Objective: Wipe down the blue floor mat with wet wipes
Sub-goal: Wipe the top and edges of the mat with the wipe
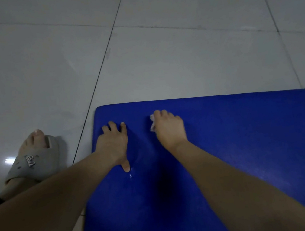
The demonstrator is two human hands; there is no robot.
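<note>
Now left hand (112, 143) flat on blue mat (250, 140), fingers spread, holding nothing; right hand (169, 130) presses wet wipe (152, 124) under curled fingers.

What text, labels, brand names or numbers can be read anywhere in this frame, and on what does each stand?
On the grey rubber slipper, across the strap: one short word in raised white cursive, seemingly starting with "B"; the rest is too blurred to read.
On the blue foam floor mat, the white wet wipe under the right hand, and the grey floor tiles: no text.
</note>
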